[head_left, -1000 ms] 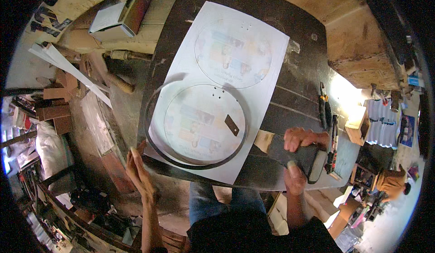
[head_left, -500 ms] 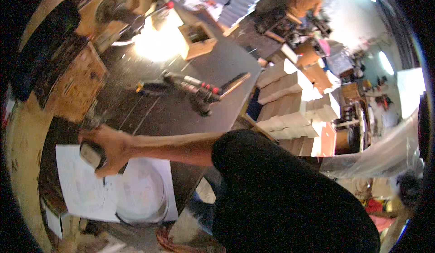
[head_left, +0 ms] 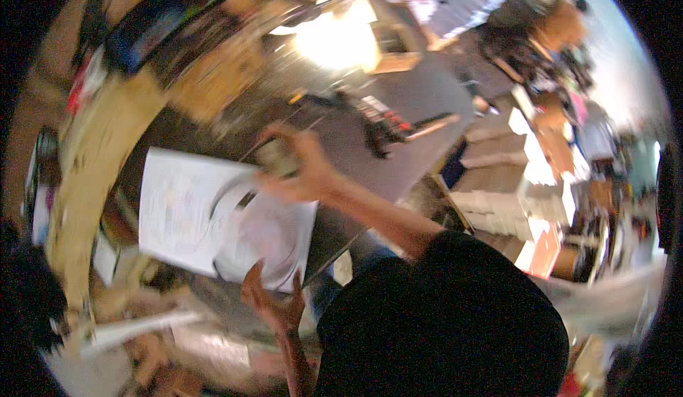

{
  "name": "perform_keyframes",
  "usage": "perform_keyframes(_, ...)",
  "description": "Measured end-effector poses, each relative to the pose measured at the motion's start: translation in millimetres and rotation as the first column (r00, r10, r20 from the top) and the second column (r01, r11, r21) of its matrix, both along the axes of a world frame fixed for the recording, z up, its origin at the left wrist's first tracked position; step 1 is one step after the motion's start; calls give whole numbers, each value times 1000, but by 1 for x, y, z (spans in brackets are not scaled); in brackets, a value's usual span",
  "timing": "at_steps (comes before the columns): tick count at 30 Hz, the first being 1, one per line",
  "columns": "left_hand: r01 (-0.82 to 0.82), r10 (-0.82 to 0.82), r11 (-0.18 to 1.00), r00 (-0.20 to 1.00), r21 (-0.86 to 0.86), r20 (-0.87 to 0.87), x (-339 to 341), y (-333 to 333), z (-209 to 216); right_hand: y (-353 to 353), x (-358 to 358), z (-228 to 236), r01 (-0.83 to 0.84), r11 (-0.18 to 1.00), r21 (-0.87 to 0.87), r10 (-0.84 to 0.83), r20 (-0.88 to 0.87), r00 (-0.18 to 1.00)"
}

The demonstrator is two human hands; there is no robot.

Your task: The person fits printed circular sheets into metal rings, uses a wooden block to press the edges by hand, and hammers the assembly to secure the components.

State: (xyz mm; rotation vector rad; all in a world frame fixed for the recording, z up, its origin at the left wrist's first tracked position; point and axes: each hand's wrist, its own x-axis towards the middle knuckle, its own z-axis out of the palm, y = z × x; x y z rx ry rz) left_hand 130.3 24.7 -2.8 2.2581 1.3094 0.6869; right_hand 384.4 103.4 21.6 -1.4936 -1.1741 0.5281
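Observation:
My right hand (head_left: 311,173) is closed around a small squat grey object with a dark rim (head_left: 277,156); blur hides its exact kind. It is above the far edge of a white sheet of paper (head_left: 174,201) on the dark table. On the sheet's right half rests a round, pale, see-through thing (head_left: 263,237) with a curved dark edge. My left hand (head_left: 274,303) reaches up from below, thumb and fingers spread apart, at the near side of the round thing. Nothing shows in its grasp, and whether it touches the rim I cannot tell.
Beyond my right hand, a tool with red parts (head_left: 388,118) lies on the dark table (head_left: 420,141). A bright lamp (head_left: 334,41) glows beside an open wooden box (head_left: 398,62). Stacked pale blocks (head_left: 491,183) stand at right. A person in orange (head_left: 558,27) is farther back.
The view has swung left. My right hand, still holding the grey object, has moved from the sheet's left part to its right part. My left hand has come into view below.

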Motion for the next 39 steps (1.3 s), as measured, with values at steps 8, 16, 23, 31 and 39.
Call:
perform_keyframes(8,-361,301,916,907,176,294,-44,2,-24,44,42,-26,98,810,-578,291,542,789)
perform_keyframes(16,-896,857,302,404,-325,-320,-129,19,-120,41,29,83,-269,894,358,-23,636,771)
perform_keyframes(23,-959,853,263,284,-109,-438,-98,17,-98,94,65,166,-322,880,350,-91,788,609)
perform_keyframes(31,-948,866,318,285,13,-411,-107,17,-120,114,67,166,-321,893,315,-95,829,551)
perform_keyframes(39,-932,894,339,275,130,-353,-104,22,-136,69,89,64,-463,791,400,35,726,687)
